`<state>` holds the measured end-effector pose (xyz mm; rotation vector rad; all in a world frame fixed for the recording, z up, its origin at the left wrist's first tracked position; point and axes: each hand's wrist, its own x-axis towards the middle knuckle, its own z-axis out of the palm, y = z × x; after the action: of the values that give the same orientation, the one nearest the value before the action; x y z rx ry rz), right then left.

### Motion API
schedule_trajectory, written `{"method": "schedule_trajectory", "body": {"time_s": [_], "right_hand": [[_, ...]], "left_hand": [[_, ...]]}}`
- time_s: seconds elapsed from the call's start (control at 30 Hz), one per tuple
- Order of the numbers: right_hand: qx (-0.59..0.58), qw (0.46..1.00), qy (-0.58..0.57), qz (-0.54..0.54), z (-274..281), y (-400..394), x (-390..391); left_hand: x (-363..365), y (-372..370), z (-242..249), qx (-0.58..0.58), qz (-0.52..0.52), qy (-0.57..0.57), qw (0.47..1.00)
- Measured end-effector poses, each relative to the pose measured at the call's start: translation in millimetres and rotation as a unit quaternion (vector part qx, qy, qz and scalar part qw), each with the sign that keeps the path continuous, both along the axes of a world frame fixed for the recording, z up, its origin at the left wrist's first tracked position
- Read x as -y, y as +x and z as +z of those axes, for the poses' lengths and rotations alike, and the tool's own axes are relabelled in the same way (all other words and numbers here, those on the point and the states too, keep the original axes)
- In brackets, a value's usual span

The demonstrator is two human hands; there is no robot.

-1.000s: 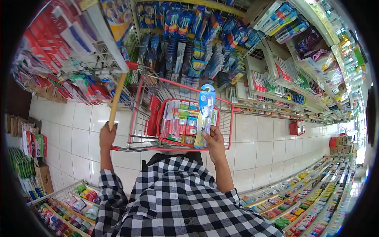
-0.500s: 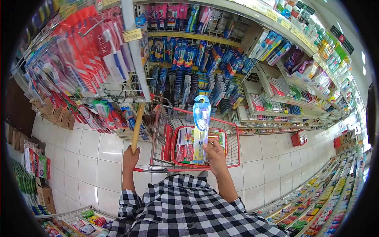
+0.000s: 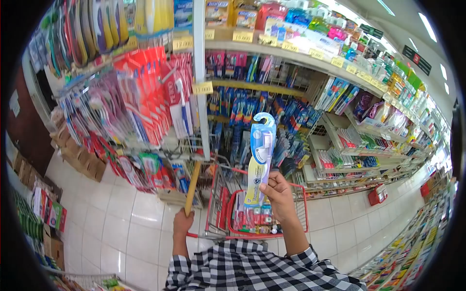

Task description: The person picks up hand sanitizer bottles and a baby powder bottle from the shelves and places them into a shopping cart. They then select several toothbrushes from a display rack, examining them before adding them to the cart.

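Holding up a toothbrush pack [image 3: 259, 162] in the right hand [image 3: 279, 194]: a long, flat blister card, glossy clear plastic over pale blue and white print, rounded at the top with a curved hang hook, a yellowish band and a dark shield-shaped logo near the bottom. Standing nearly upright, tilted slightly to the right. Right grip closing on the lower end of the pack, thumb and fingers pinching the card from both sides. Hovering in the air above the near edge of the red wire shopping cart [image 3: 221, 203], in front of the shelves [image 3: 272, 53] crowded with hanging toothbrush packs.

Wrapping the left hand [image 3: 182, 224] around the lower end of a smooth, round wooden stick [image 3: 192, 186], tan in colour, leaning up toward the wire rack of red packets [image 3: 145, 97]; left grip closing fully around the stick, beside the cart's left edge.

Lying inside the cart, a red plastic basket [image 3: 264, 223] filled with flat, colourful packets. Showing at the bottom edge, a black-and-white checked shirt [image 3: 252, 269], soft woven cloth. Spreading underneath, glossy white floor tiles [image 3: 121, 218].
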<state>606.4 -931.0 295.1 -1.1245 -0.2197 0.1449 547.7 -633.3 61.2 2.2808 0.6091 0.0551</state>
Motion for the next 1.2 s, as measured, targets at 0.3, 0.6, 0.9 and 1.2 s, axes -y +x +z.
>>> {"method": "schedule_trajectory", "body": {"time_s": [0.3, 0.6, 0.9, 1.2], "right_hand": [[0.273, 0.959, -0.044, -0.055, 152, 28, -16], [0.378, 0.917, -0.125, 0.002, 266, 63, -52], [0.418, 0.900, -0.121, 0.016, 291, 76, -84], [0.469, 0.871, -0.146, 0.021, 329, 92, -137]], "left_hand": [[-4, 1, -10, -0.012, -0.008, -0.012, 1.000], [-8, 1, -18, -0.037, -0.004, -0.021, 0.999], [-7, 2, -23, -0.041, 0.002, -0.018, 0.999], [-9, 1, -17, -0.037, -0.004, -0.027, 0.999]]}}
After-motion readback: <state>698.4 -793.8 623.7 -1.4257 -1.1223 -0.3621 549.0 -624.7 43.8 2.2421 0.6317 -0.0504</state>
